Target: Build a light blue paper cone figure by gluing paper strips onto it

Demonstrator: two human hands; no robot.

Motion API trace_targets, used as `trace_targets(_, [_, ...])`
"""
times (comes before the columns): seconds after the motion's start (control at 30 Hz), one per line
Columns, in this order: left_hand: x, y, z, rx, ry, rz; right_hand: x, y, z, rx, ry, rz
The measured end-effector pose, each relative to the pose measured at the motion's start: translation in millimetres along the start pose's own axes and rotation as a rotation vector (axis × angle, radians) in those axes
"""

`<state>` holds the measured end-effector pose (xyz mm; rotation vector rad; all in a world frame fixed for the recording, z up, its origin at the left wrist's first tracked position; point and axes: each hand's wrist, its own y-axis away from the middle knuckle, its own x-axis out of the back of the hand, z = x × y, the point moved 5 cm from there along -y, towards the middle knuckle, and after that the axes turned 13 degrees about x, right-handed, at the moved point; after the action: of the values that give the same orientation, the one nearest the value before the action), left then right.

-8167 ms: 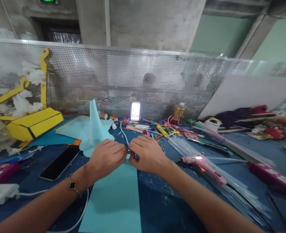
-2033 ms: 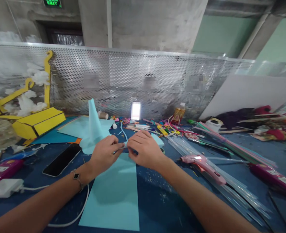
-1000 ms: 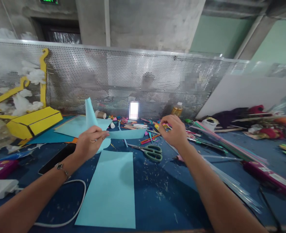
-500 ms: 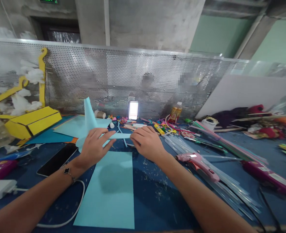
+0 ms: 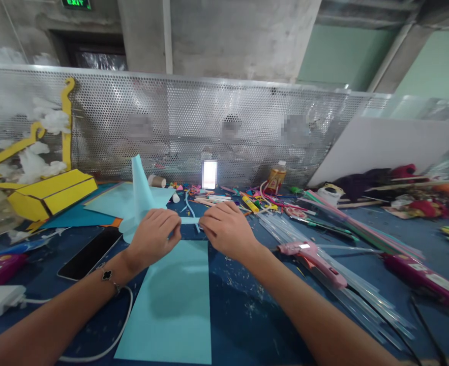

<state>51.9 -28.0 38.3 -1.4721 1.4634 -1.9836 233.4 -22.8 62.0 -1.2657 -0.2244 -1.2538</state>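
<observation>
A: Status?
B: My feed: L hand [image 5: 153, 235] + R hand [image 5: 228, 229] each pinch blue strip [image 5: 189, 220], stretched betw. them.
A: Done/left?
B: Paper cone [image 5: 142, 195] up, looks formed; strip prob. mid-work; sheet [image 5: 171, 315] flat, unfolded. Remainder unclr.

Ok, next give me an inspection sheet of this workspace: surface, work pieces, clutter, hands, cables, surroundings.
Surface: blue table, speckled with small scraps.
Work pieces: light-blue strip, held level; light-blue sheet, flat; light-blue cone, standing.
Clutter: dark-screened phone, pink glue gun, clear sticks, amber bottle.
Hands: left hand and right hand each grip the strip.
Cables: white cable looping beside the sheet; black cord from the glue gun.
Surroundings: perforated metal screen behind; lit exit sign.
</observation>
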Motion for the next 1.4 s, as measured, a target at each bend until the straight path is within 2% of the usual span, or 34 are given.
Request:
trace_targets(0.37, [-7.9, -3, -7, -0.016, -0.071, -0.085, 3, 4, 11, -0.006, -0.032, 0.081])
trace_targets(0.53, [-5.1, -4, -9, 0.000, -0.026, -0.080, 9, 13, 31, -0.081, -0.053, 0.122])
trace_targets(0.6, [-3.9, -3, -15, 0.028, -0.004, -0.074, 14, 20, 45, -0.169, -0.111, 0.158])
trace_targets(0.73, [-5.6, 2, -34, 0.198, 0.121, -0.082, 22, 42, 79, -0.473, -0.307, 0.339])
trace_targets(0.87, [-21.5, 8, -41, 0.542, 0.461, -0.235, 11, 52, 92, -0.622, -0.446, 0.430])
trace_targets(0.97, [-38.3, 15, -28, 0.763, 0.778, -0.427, -10, 47, 81, -0.676, -0.593, 0.433])
trace_targets(1.07, [-48.8, 18, -9, 0.792, 1.063, -0.609, -29, 36, 59, -0.678, -0.721, 0.388])
trace_targets(1.13, [-52.1, 20, -3, 0.786, 1.195, -0.674, -37, 29, 43, -0.660, -0.772, 0.346])
trace_targets(1.23, [-55.5, 23, -3, 0.838, 1.288, -0.685, -38, 22, 25, -0.611, -0.792, 0.270])
trace_targets(1.4, [-53.8, 21, -6, 0.862, 1.341, -0.573, -30, 15, 4, -0.472, -0.796, 0.023])
